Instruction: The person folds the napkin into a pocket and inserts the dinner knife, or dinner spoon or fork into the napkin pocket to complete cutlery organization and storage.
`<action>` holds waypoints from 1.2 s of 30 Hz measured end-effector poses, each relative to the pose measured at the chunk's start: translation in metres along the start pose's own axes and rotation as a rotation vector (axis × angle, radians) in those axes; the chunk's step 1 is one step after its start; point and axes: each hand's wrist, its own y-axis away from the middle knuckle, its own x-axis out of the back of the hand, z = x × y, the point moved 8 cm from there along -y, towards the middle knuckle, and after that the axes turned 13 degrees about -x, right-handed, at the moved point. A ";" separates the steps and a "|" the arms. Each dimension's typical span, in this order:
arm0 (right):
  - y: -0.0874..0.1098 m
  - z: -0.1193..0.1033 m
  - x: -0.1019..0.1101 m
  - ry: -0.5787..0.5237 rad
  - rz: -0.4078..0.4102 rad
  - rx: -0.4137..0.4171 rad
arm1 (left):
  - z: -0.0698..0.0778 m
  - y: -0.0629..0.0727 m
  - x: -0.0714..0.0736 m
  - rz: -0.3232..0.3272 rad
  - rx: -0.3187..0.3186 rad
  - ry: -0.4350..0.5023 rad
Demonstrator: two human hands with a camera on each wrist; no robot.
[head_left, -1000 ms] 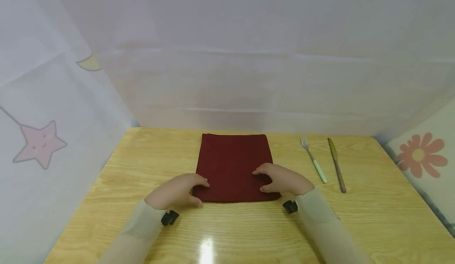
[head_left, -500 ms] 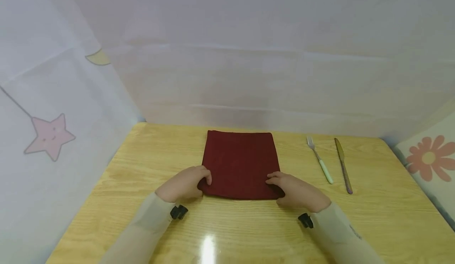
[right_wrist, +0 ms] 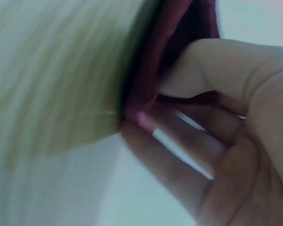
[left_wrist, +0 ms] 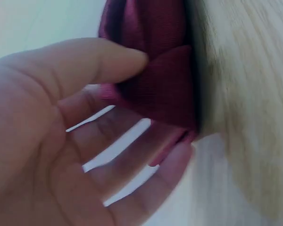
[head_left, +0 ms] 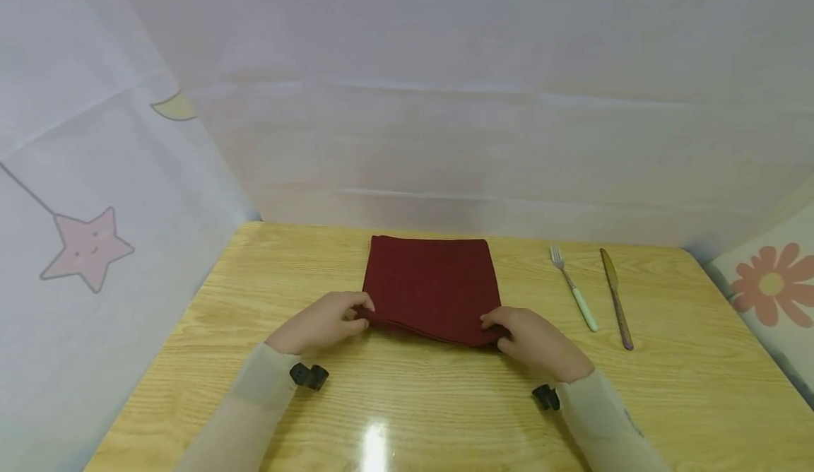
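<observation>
At the middle of the desk (head_left: 458, 405), toward its 12 o'clock edge, a dark red cloth (head_left: 432, 281) is lying between your hands. Its far edge appears to be resting flat; its 6 o'clock edge is rising clear of the desk.

Your left hand (head_left: 319, 322) is holding the 8 o'clock corner. Its grip is closing to a narrow pinch, with cloth layers sitting between the thumb and the fingers; in the left wrist view the outer fingers are spreading apart behind the fabric. Your right hand (head_left: 540, 345) is holding the 4 o'clock corner. Its grip is likewise pinching the cloth edge, although blur in the right wrist view is obscuring how many layers it is taking.

Note the change: half a second ago the near edge was running low and almost straight between your hands. It is now lifting and slanting, with the left end standing higher and the right portion sagging. In terms of the work, this is judged to be marking a passage from taking hold to raising the edge. The uneven height is possibly leaving the cloth prone to skewing.

At 3 o'clock from the cloth, a fork (head_left: 575, 292) is lying near your right hand, its tines pointing toward 11 o'clock. A knife (head_left: 614, 294) is lying just beyond it; neither is being touched.
</observation>
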 end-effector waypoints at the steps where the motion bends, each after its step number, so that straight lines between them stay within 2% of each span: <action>1: -0.001 0.003 0.001 -0.002 0.017 0.007 | -0.001 -0.001 0.001 0.010 -0.008 0.010; 4: -0.003 0.010 0.002 -0.037 0.013 0.044 | -0.005 -0.001 0.003 0.036 0.008 0.063; 6: -0.003 0.013 0.001 -0.076 -0.031 0.073 | -0.007 -0.001 0.004 0.054 0.018 0.100; 9: -0.003 0.019 -0.001 -0.161 -0.126 0.071 | -0.008 0.000 0.006 0.089 0.040 0.141; 11: -0.003 0.021 -0.003 -0.174 -0.149 0.068 | -0.008 -0.001 0.007 0.112 0.040 0.163; 13: -0.004 0.021 -0.002 -0.167 -0.131 0.069 | -0.008 -0.002 0.008 0.132 0.045 0.212; 17: -0.006 0.022 0.001 -0.126 -0.033 0.086 | -0.009 -0.003 0.006 0.160 0.040 0.341; 21: -0.008 0.033 0.006 -0.207 0.009 0.045 | -0.013 -0.004 0.005 0.181 0.038 0.438; 28: -0.012 0.048 0.008 -0.385 -0.030 -0.002 | -0.028 0.001 0.006 0.169 0.094 0.386; 33: -0.013 0.055 0.007 -0.535 -0.063 -0.007 | -0.026 0.000 0.004 0.155 0.061 0.487; 36: -0.014 0.061 0.005 -0.599 -0.068 -0.046 | -0.027 -0.002 0.003 0.152 0.078 0.486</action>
